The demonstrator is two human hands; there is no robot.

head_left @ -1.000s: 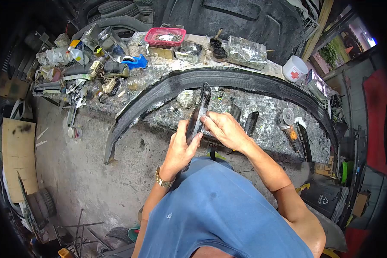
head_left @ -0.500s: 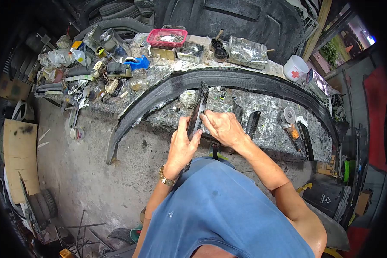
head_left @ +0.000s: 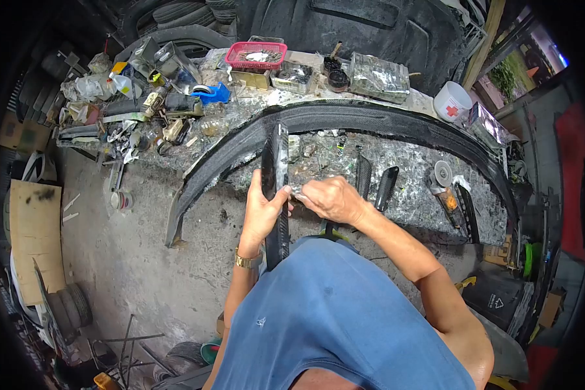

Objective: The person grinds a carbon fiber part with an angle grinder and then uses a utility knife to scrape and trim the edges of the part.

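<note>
A long, narrow black carbon-fibre piece [head_left: 277, 153] with a shiny face runs from my lap up to the curved part on the bench. My left hand [head_left: 261, 216] is wrapped round its middle, the thumb lying across the face. Close against its right edge, my right hand [head_left: 335, 200] is closed with the fingers pinched together. Something small and greyish shows at those fingertips, too small to name. Behind the piece, a large curved black carbon-fibre part [head_left: 364, 120] arches over the bench. Two short black carbon-fibre pieces [head_left: 387, 188] lie right of my right hand.
An angle grinder [head_left: 447, 198] lies on the stained workbench [head_left: 409, 162] at right. A white bucket [head_left: 452, 102], a pink basket [head_left: 257, 55] and a blue tape dispenser [head_left: 212, 93] stand along the back. Clutter covers the left end; a cardboard sheet [head_left: 36, 227] stands at far left.
The long piece has turned so its broad, shiny face shows, and its top has moved left. Both hands shifted slightly left; the right hand now sits at the piece's right edge.
</note>
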